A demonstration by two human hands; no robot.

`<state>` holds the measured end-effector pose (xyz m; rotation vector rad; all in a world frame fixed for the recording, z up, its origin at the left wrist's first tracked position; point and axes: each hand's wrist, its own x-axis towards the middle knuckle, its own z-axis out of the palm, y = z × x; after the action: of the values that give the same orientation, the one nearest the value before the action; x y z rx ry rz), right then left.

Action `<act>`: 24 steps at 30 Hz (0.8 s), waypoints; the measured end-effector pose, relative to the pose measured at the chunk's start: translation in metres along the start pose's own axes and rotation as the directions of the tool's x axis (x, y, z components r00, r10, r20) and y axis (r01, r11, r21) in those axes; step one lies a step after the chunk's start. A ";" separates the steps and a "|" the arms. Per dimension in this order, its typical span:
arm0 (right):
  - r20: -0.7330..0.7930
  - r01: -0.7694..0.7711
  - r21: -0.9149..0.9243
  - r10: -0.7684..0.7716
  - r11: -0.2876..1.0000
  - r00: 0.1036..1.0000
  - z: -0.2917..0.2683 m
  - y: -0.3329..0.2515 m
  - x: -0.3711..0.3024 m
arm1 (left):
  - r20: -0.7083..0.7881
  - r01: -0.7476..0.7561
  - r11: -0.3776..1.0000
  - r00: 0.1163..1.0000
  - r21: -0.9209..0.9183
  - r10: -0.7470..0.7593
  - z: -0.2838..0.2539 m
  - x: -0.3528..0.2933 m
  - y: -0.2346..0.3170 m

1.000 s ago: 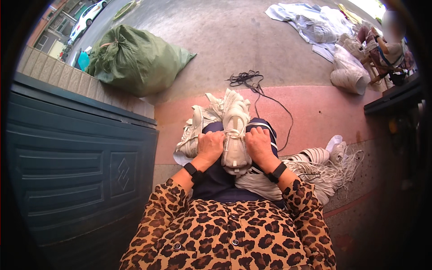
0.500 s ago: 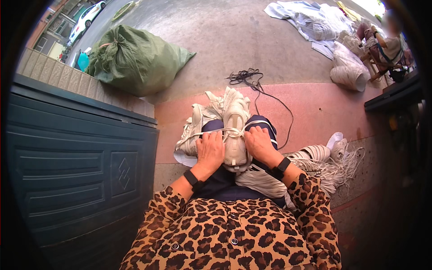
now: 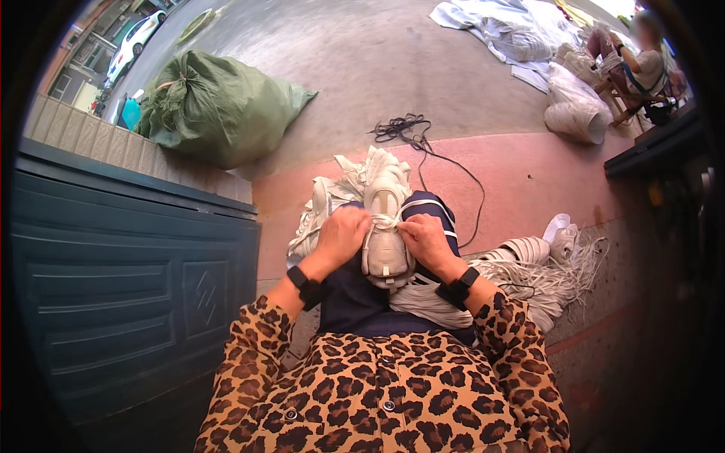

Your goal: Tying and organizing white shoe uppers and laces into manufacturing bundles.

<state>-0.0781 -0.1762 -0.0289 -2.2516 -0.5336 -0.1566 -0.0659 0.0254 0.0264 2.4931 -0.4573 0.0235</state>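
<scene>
A pale beige sneaker (image 3: 387, 253) rests across my lap, with more beige shoes (image 3: 321, 208) lying beside and beyond it. Its white shoelace (image 3: 385, 222) is crossed over the front of the opening. My right hand (image 3: 425, 238) is closed in a pinch on one side of the lace, close to the knot. On the other side, my left hand (image 3: 343, 232) has its fingers bent in at the lace, a little blurred; they appear to pinch it. Dark trousers (image 3: 349, 302) show under the shoe.
Bundles of white laces (image 3: 521, 260) lie at my right. A black cord (image 3: 411, 132) trails over the floor ahead. A tied green sack (image 3: 215, 106) stands far left, above a dark door panel (image 3: 128, 264). Far right, a person (image 3: 646, 68) sits near a white sack (image 3: 574, 106).
Both hands have drawn in toward the middle of the shoe, and the long lace ends stretched out sideways before are now gathered close at the knot. The whole view has shifted slightly.
</scene>
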 end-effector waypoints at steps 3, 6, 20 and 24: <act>-0.005 -0.017 -0.009 0.016 1.000 1.000 0.003 -0.001 -0.003 | -0.009 0.085 0.979 0.996 -0.183 -0.088 -0.002 0.055 0.025; -0.040 -0.008 -0.035 0.007 0.999 0.999 0.009 -0.004 -0.004 | 0.373 0.486 0.827 0.850 -0.283 -0.372 0.013 0.086 0.041; 0.407 0.423 -0.525 -0.219 0.738 0.887 -0.018 -0.025 0.023 | 0.208 0.047 0.996 0.976 0.071 -0.061 0.030 0.089 0.010; 0.457 0.549 -0.555 -0.322 0.625 0.829 -0.022 -0.027 0.034 | 0.382 0.399 0.796 0.895 -0.455 -0.231 -0.007 0.085 0.020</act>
<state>-0.0577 -0.1657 0.0137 -2.8177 -1.4144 -0.2744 0.0081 -0.0130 0.0537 1.9915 -0.1244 -0.5657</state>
